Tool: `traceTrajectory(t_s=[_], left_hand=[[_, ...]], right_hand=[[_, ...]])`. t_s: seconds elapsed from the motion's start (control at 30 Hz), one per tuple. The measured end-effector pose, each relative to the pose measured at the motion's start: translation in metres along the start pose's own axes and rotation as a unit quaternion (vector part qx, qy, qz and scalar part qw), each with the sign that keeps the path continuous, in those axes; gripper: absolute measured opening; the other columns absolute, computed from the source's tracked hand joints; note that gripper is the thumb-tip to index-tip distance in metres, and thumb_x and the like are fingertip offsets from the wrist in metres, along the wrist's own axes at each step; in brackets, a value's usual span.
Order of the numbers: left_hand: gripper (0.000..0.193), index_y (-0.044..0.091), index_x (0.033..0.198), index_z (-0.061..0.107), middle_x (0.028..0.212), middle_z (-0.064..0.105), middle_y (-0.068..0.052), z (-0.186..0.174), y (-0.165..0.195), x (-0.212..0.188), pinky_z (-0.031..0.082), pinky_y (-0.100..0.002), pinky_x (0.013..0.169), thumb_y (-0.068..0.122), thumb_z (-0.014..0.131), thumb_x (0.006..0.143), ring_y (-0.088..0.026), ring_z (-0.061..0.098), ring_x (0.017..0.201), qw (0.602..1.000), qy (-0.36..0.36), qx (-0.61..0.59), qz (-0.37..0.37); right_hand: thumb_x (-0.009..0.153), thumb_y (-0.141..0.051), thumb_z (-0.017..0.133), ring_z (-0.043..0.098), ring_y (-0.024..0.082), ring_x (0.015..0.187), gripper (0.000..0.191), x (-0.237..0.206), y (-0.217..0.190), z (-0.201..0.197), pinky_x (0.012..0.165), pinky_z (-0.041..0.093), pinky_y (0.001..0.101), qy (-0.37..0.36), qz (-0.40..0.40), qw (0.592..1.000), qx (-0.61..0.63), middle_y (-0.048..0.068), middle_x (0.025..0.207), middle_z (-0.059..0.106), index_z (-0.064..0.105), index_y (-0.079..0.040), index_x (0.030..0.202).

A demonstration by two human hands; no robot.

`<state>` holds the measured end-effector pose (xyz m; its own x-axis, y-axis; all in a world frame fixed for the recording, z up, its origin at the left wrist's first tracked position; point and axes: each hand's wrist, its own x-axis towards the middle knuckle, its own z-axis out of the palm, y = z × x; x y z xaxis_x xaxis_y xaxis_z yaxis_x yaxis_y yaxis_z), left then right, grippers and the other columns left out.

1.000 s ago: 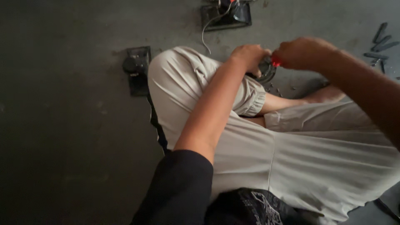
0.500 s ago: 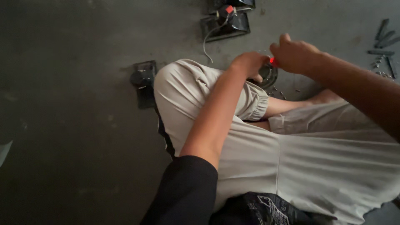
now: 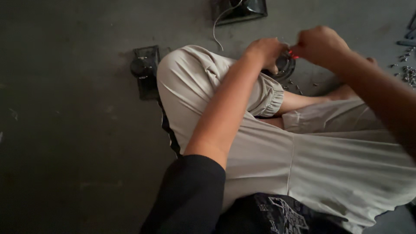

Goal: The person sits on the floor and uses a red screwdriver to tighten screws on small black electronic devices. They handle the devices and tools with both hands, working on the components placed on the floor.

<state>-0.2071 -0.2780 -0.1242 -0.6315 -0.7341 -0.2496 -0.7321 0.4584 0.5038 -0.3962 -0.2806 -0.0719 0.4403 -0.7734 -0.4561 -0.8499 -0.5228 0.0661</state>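
Note:
I sit on a dark floor with my knees bent, in light beige trousers. My left hand (image 3: 268, 51) reaches over my left knee and rests on a round black part (image 3: 284, 67) lying on the floor. My right hand (image 3: 320, 43) is closed around a small tool with a red handle (image 3: 294, 55), its tip at that same round part. Most of the part is hidden behind my two hands.
A black square device with a round knob (image 3: 145, 71) lies left of my knee. Another black unit with a thin wire (image 3: 238, 11) sits at the top edge. Loose screws and small metal pieces (image 3: 405, 71) are scattered at the right on the grey concrete floor.
The view has shifted slightly, so the hands and the round part sit a little lower and further right. Both hands stay on the part with the red-handled tool.

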Motion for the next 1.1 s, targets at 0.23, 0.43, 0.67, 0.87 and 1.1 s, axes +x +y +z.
traceTrajectory(t_s=[0.23, 0.43, 0.67, 0.87, 1.1], left_hand=[[0.072, 0.019, 0.127, 0.066, 0.121, 0.073, -0.011, -0.011, 0.005, -0.001, 0.055, -0.047, 0.096, 0.035, 0.094, 0.062, -0.034, 0.068, 0.115, 0.998, -0.024, 0.022, 0.046], [0.075, 0.024, 0.134, 0.061, 0.122, 0.071, -0.01, -0.015, 0.009, -0.015, 0.054, -0.048, 0.097, 0.039, 0.09, 0.067, -0.034, 0.067, 0.114, 0.998, -0.049, 0.037, 0.031], [0.065, 0.024, 0.128, 0.067, 0.118, 0.074, -0.011, -0.006, 0.003, -0.02, 0.057, -0.049, 0.094, 0.038, 0.09, 0.069, -0.033, 0.069, 0.111, 0.998, -0.022, 0.051, -0.035], [0.061, 0.018, 0.12, 0.07, 0.116, 0.073, -0.013, -0.013, 0.001, -0.014, 0.058, -0.048, 0.091, 0.037, 0.093, 0.066, -0.035, 0.07, 0.109, 0.997, -0.018, 0.049, -0.061], [0.067, 0.022, 0.125, 0.064, 0.12, 0.072, -0.007, -0.02, 0.007, -0.015, 0.057, -0.047, 0.093, 0.028, 0.093, 0.065, -0.031, 0.068, 0.115, 0.998, -0.033, 0.012, -0.057]], right_hand=[[0.1, -0.036, 0.063, 0.074, 0.031, 0.084, 0.021, -0.02, -0.016, 0.002, 0.067, 0.059, 0.0451, 0.086, 0.029, 0.996, -0.023, 0.009, 0.094, 0.074, 0.079, -0.024, 0.106], [0.083, -0.031, 0.077, 0.07, 0.042, 0.097, 0.055, -0.005, -0.035, -0.022, 0.079, 0.059, 0.0454, 0.125, 0.013, 0.986, 0.106, 0.029, 0.111, 0.066, 0.06, 0.009, 0.116], [0.095, -0.03, 0.065, 0.072, 0.035, 0.102, 0.027, -0.011, -0.033, -0.033, 0.085, 0.059, 0.0465, 0.025, -0.121, 0.992, 0.012, 0.014, 0.11, 0.071, 0.069, -0.01, 0.113], [0.093, -0.029, 0.063, 0.075, 0.031, 0.093, 0.026, -0.013, -0.027, -0.049, 0.076, 0.061, 0.0469, 0.013, -0.164, 0.986, -0.039, 0.008, 0.105, 0.076, 0.072, -0.025, 0.116], [0.094, -0.054, 0.07, 0.074, 0.037, 0.087, 0.047, -0.017, -0.029, -0.002, 0.082, 0.058, 0.0489, 0.054, 0.164, 0.963, 0.208, 0.016, 0.093, 0.076, 0.08, -0.012, 0.111]])
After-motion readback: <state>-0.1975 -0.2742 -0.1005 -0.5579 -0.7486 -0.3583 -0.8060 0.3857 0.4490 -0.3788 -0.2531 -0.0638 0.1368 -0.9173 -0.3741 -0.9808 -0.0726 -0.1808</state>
